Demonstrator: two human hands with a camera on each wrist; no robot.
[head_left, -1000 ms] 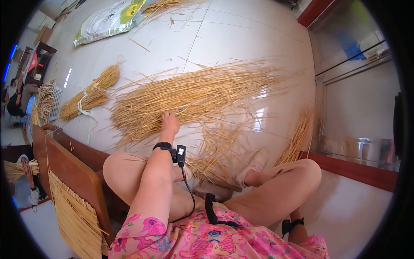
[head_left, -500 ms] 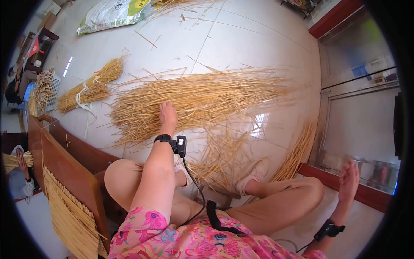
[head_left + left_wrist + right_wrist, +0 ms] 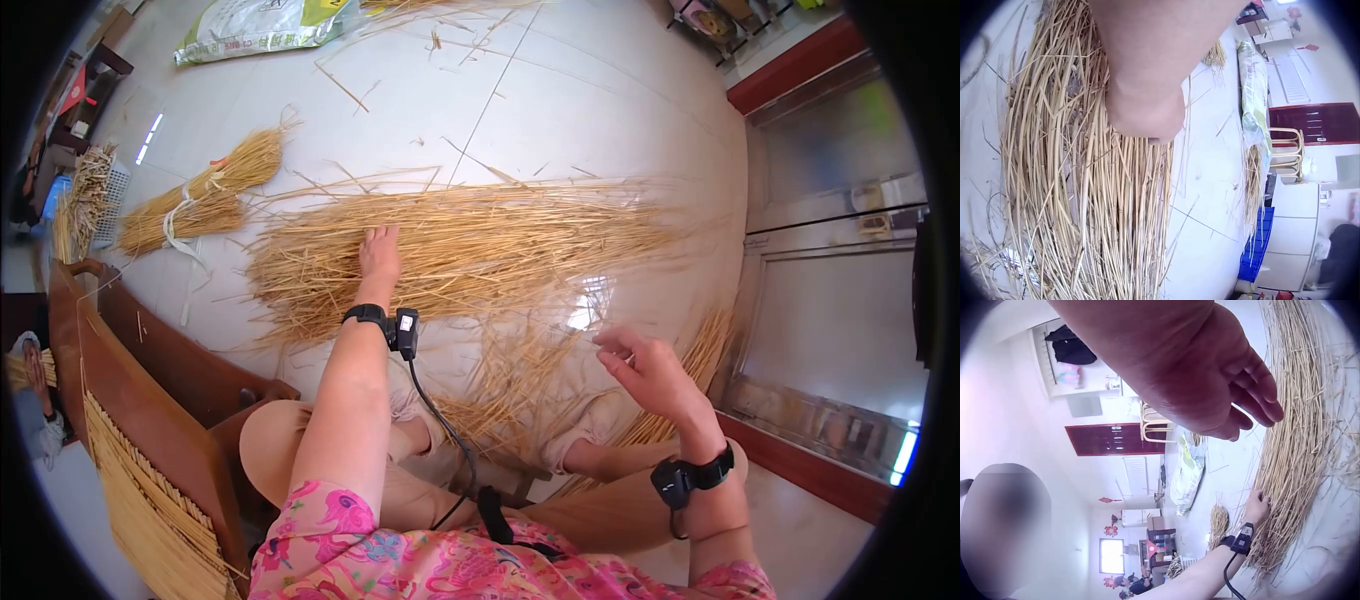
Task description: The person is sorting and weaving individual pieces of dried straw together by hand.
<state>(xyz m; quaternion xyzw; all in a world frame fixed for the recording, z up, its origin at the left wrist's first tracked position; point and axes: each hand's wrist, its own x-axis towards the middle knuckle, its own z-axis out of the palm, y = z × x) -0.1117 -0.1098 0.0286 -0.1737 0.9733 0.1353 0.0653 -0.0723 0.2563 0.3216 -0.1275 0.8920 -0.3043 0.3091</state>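
Observation:
A long heap of golden straw (image 3: 520, 240) lies across the tiled floor in front of the person. My left hand (image 3: 380, 258) is on the heap, left of its middle, its fingers bent down into the stalks. The left wrist view has the back of that hand over the stalks, most of the fingers hidden. My right hand (image 3: 645, 370) is raised near the heap's lower right, holding nothing. Its fingers are loosely bent and apart in the right wrist view. Shorter loose straw (image 3: 515, 375) is scattered on the floor between the hands, close to the feet.
A tied straw bundle (image 3: 205, 205) lies left of the heap, near a white basket (image 3: 112, 205). A wooden bench (image 3: 150, 400) stands at the left. A white and green sack (image 3: 265, 30) lies at the far side. A glass-fronted cabinet (image 3: 840, 320) borders the right.
My right hand has come up from beside the right knee, out to the right, then inward toward the heap. The left hand has stayed on the straw.

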